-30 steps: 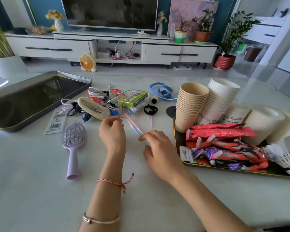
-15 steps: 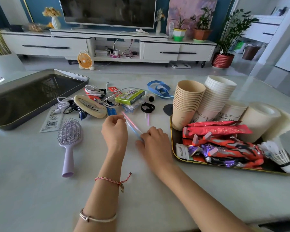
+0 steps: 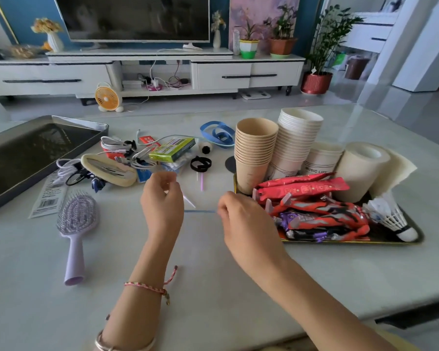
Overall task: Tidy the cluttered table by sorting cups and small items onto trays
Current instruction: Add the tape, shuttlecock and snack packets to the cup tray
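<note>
On the table [image 3: 213, 274], the dark tray [image 3: 0, 158] lies far left (the right tray [image 3: 340, 241] looks full); the left hand [image 3: 162, 206] curls round a pale stick [image 3: 189, 201]; the right hand [image 3: 246, 221] pinches a blue stick [image 3: 200, 211] between the hands; best gather both into one grip before carrying left.
</note>
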`<state>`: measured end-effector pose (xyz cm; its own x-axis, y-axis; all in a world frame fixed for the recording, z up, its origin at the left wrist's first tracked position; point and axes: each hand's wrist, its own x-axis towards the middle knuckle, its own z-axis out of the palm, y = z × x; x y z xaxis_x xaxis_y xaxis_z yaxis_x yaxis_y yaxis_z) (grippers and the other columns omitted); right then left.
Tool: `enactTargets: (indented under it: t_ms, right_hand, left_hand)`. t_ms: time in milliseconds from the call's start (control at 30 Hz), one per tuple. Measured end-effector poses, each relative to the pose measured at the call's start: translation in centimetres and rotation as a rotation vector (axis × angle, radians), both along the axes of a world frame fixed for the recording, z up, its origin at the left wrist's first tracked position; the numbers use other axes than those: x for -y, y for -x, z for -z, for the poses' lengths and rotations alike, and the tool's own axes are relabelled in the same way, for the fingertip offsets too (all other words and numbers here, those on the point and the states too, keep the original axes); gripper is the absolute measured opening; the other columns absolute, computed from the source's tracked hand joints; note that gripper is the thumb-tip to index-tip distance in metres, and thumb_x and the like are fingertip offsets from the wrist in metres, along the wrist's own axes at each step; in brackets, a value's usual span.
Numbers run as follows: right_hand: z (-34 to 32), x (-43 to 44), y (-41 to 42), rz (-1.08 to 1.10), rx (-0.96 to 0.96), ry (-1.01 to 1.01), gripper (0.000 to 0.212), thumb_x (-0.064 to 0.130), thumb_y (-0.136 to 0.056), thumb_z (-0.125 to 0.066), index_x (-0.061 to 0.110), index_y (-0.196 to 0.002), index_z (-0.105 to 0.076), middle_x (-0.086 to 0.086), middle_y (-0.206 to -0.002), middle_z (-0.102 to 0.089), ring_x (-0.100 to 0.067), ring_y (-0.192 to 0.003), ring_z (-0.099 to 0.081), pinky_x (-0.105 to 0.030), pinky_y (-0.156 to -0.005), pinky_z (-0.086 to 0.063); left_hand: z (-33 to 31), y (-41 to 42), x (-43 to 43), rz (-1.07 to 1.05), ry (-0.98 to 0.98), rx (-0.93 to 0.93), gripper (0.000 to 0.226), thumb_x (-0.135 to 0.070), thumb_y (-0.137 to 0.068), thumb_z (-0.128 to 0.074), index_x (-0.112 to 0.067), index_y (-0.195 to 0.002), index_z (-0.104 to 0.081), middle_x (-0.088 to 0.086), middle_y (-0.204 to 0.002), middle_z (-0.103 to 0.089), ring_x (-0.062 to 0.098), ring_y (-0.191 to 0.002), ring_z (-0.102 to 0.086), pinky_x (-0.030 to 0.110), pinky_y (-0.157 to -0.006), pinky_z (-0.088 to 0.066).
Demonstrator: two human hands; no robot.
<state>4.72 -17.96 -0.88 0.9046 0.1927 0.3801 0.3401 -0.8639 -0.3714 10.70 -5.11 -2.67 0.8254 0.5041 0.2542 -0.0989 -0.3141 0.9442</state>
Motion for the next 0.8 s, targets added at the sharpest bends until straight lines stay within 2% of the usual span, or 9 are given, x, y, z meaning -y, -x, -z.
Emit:
enactTargets:
  t_ms: [100, 167, 200, 267, 367, 467, 633, 800]
  right_hand:
    - [-1.0, 4.1, 1.3, -0.018, -0.028, -0.097, 0.012, 0.006, -0.09, -0.052, 0.012, -0.08, -0.054, -0.002, -0.078, -0.061, -0.021, -0.075, -0.055, -0.033, -0.066, -0.039]
    - [-1.4, 6.8, 2.2, -0.051, -0.031, -0.152, 0.013, 0.007, -0.09, -0.056, 0.012, -0.077, -0.056, 0.004, -0.072, -0.059, -0.012, -0.068, -0.051, -0.03, -0.064, -0.04]
    - [-1.5, 7.9, 2.8, -0.067, -0.015, -0.157, 0.013, 0.009, -0.089, -0.057, 0.012, -0.077, -0.056, 0.007, -0.071, -0.058, -0.009, -0.067, -0.049, -0.026, -0.064, -0.039]
    - [-1.1, 9.6, 4.2, -0.08, 0.056, -0.145, 0.012, 0.015, -0.09, -0.056, 0.013, -0.078, -0.057, 0.007, -0.074, -0.058, -0.006, -0.069, -0.048, -0.018, -0.065, -0.037]
    - [0.0, 10.9, 5.2, -0.061, 0.173, -0.133, 0.019, 0.022, -0.091, -0.048, 0.01, -0.08, -0.058, 0.006, -0.077, -0.056, -0.005, -0.072, -0.047, -0.012, -0.07, -0.035]
    - [0.5, 11.8, 4.8, -0.036, 0.26, -0.084, 0.021, 0.019, -0.091, -0.045, 0.008, -0.08, -0.058, 0.004, -0.077, -0.056, -0.012, -0.074, -0.049, -0.016, -0.07, -0.036]
    - [1.0, 12.5, 5.2, 0.033, 0.398, 0.11, 0.023, 0.018, -0.091, -0.044, 0.008, -0.079, -0.061, -0.003, -0.073, -0.058, -0.023, -0.069, -0.057, -0.029, -0.064, -0.042]
    - [1.6, 13.0, 5.9, 0.074, 0.398, 0.188, 0.026, 0.021, -0.092, -0.042, 0.011, -0.079, -0.062, 0.0, -0.072, -0.057, -0.021, -0.066, -0.059, -0.028, -0.054, -0.043]
  left_hand:
    - [0.2, 0.3, 1.2, 0.095, -0.065, 0.02, 0.022, 0.001, -0.086, -0.046, -0.007, -0.097, -0.063, 0.003, -0.095, -0.062, 0.015, -0.085, -0.053, 0.017, -0.068, -0.037]
    - [0.3, 0.6, 2.1, 0.138, -0.085, 0.03, 0.022, 0.001, -0.086, -0.046, -0.008, -0.096, -0.063, 0.003, -0.093, -0.062, 0.015, -0.082, -0.054, 0.018, -0.069, -0.039]
    - [0.4, 0.8, 2.6, 0.158, -0.097, 0.032, 0.021, 0.001, -0.086, -0.046, -0.008, -0.095, -0.063, 0.002, -0.092, -0.062, 0.013, -0.079, -0.055, 0.016, -0.068, -0.04]
    - [0.6, 1.1, 3.5, 0.208, -0.144, 0.044, 0.021, 0.001, -0.086, -0.047, -0.01, -0.093, -0.063, 0.0, -0.091, -0.062, 0.001, -0.076, -0.054, 0.002, -0.065, -0.037]
    - [0.9, 1.2, 4.3, 0.276, -0.19, 0.062, 0.021, 0.002, -0.086, -0.047, -0.013, -0.09, -0.062, 0.0, -0.093, -0.062, -0.004, -0.078, -0.053, -0.002, -0.065, -0.035]
    - [1.3, 1.4, 4.5, 0.307, -0.202, 0.073, 0.023, 0.003, -0.085, -0.048, -0.014, -0.088, -0.062, 0.002, -0.093, -0.063, -0.003, -0.077, -0.054, -0.001, -0.064, -0.036]
    - [1.5, 1.8, 5.1, 0.359, -0.201, 0.062, 0.023, 0.005, -0.085, -0.048, -0.014, -0.087, -0.061, 0.002, -0.092, -0.064, 0.0, -0.079, -0.055, -0.001, -0.065, -0.036]
    - [1.4, 2.2, 5.4, 0.506, -0.263, 0.129, 0.022, 0.0, -0.086, -0.052, -0.02, -0.082, -0.061, -0.004, -0.084, -0.063, 0.0, -0.076, -0.056, 0.005, -0.063, -0.039]
